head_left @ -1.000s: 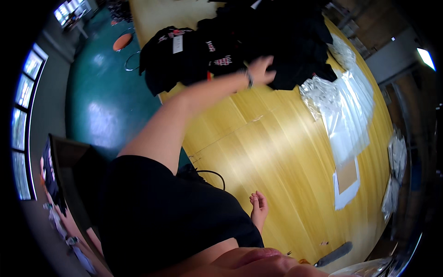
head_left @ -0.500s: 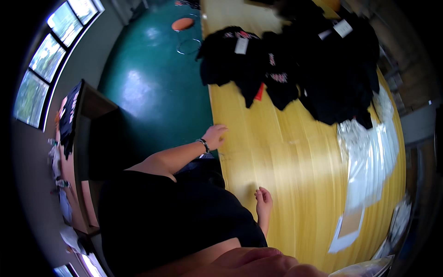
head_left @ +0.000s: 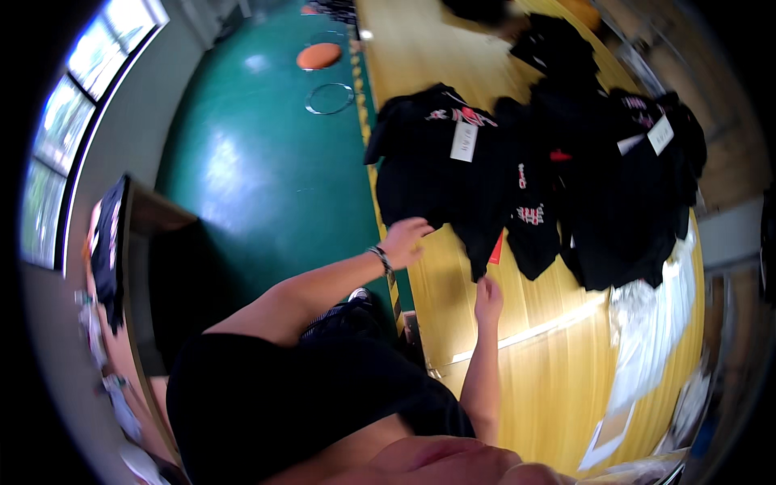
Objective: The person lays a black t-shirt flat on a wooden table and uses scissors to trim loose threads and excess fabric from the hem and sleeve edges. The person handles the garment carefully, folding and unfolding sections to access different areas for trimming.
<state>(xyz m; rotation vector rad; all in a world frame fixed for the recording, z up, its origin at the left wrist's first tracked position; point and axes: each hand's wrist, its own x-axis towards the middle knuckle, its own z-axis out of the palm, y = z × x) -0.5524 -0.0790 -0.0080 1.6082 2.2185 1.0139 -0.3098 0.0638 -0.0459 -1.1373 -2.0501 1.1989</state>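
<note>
At near L edge of yellow wood-grain bench (head_left: pixel 525 380): black fabric garment w/ red-and-white print (head_left: pixel 428 182), laid loose & uneven, white rectangular hang tag (head_left: pixel 464 142) on top. Progress, est.: early. Garment unfolded, tag on; nothing looks folded or bagged. Small black printed fabric piece (head_left: pixel 531 250) just beside, bigger rumpled heap of black garments (head_left: pixel 626 194) to R. Clear plastic bags (head_left: pixel 656 339) lie flat, apart from both hands. Red tag (head_left: pixel 495 249) pokes out by garment's lower tip.

Grip: L hand (head_left: pixel 406 242) at lower hem, fingers part-bent, moderate gap; contact likely, can't tell if fabric's pinched. R hand (head_left: pixel 488 301) at lower tip, fingers close together, narrow grip, fingertips at fabric; can't tell if it's actually held (blur).
</note>
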